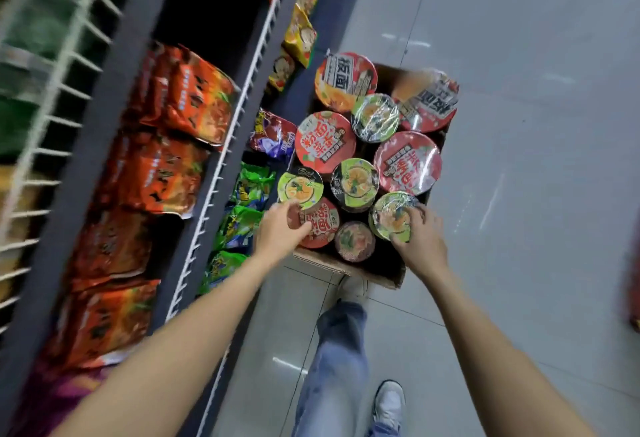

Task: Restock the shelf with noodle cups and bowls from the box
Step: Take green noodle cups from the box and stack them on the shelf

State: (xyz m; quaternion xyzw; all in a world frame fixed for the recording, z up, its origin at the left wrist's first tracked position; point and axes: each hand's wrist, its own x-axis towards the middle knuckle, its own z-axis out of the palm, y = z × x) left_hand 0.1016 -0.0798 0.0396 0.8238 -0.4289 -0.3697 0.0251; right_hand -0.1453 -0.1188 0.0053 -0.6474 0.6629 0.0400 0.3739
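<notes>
Cardboard box (349, 265) on floor beside shelf (221, 166), packed w/ upright noodle cups and bowls. L hand (277, 232) reaching in, fingers loosely spread, touching green-lidded cup (300, 186) and red bowl (320, 223). R hand (417, 242) gripping near-right green cup (393, 215) by rim. Orange noodle packs (180, 107) on shelf.

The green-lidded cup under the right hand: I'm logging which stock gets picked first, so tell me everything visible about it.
The green-lidded cup is round, with a green lid printed with a noodle picture under glossy plastic wrap. It stands upright at the near right corner of the cardboard box, beside other cups. The right hand grips its lid edge, fingers curled over it.
</notes>
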